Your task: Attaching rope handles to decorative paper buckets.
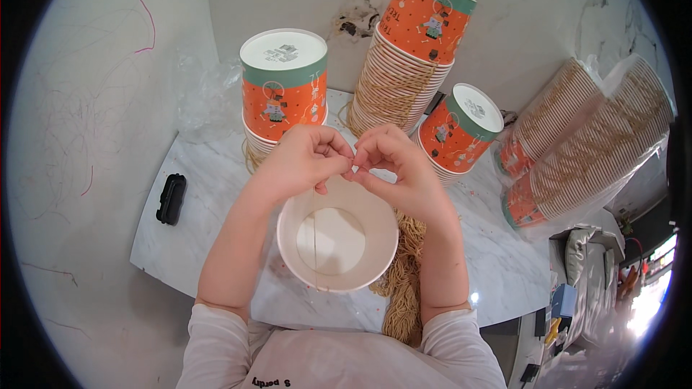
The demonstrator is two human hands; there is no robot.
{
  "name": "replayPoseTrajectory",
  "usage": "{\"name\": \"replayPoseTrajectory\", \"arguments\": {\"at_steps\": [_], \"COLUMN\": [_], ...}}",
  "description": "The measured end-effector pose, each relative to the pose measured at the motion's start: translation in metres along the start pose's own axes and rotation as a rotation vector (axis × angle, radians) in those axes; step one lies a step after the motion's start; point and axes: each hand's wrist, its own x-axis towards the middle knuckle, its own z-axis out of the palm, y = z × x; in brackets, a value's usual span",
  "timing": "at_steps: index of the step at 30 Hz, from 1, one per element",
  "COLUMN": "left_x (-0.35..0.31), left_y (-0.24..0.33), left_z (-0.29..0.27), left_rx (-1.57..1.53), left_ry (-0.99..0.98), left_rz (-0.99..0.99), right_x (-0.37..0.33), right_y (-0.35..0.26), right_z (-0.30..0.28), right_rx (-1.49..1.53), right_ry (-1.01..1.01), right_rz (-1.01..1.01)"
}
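A white paper bucket (pixel 287 245) stands on the table before me with its mouth up, its inside and round bottom showing. A thin tan cord (pixel 315 238) crosses the mouth from the near rim up to my fingers. Over the far rim, my left hand (pixel 306 160) is closed in a pinch on the cord. The fingertips of my right hand (pixel 395 167) meet those of the left, also pinched; the bit of cord between them is mostly hidden. Beside the bucket, under my right forearm, a thick bundle of tan cords (pixel 405 292) hangs toward my lap.
Upside-down stacks of orange and green buckets stand behind: a left stack (pixel 285 104), a tall middle stack (pixel 407 65) and a short right stack (pixel 461 130). Plastic-wrapped bucket stacks (pixel 591 151) lean at right. A black case (pixel 171 199) lies near the marble table's (pixel 216 166) left edge.
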Motion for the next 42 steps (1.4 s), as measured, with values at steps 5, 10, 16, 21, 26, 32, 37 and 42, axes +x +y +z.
{"name": "replayPoseTrajectory", "arguments": {"at_steps": [5, 10, 16, 21, 26, 32, 37, 42], "left_x": [0.004, 0.005, 0.006, 0.003, 0.005, 0.006, 0.006, 0.006], "left_y": [-0.005, -0.005, -0.005, -0.002, -0.003, -0.005, -0.006, -0.006], "left_z": [-0.002, -0.002, -0.004, -0.005, -0.004, -0.01, -0.012, -0.017], "left_rx": [-0.072, -0.049, -0.055, -0.047, -0.086, -0.043, -0.035, 0.001], "left_ry": [0.019, 0.026, 0.032, 0.015, 0.017, -0.153, -0.172, -0.169], "left_rz": [-0.005, -0.022, -0.016, -0.007, -0.044, -0.041, -0.027, -0.07], "right_x": [0.001, 0.0, 0.001, 0.003, 0.002, 0.002, 0.001, 0.0], "right_y": [0.0, -0.002, -0.001, -0.002, 0.003, 0.004, 0.0, -0.003], "right_z": [0.002, 0.011, 0.014, 0.016, 0.012, 0.009, 0.004, -0.001], "right_rx": [-0.08, -0.138, -0.184, -0.112, -0.163, -0.173, -0.098, -0.117], "right_ry": [-0.031, 0.06, 0.126, 0.13, 0.126, 0.091, 0.067, 0.002], "right_rz": [0.036, 0.036, -0.015, -0.023, -0.024, -0.038, -0.004, 0.015]}}
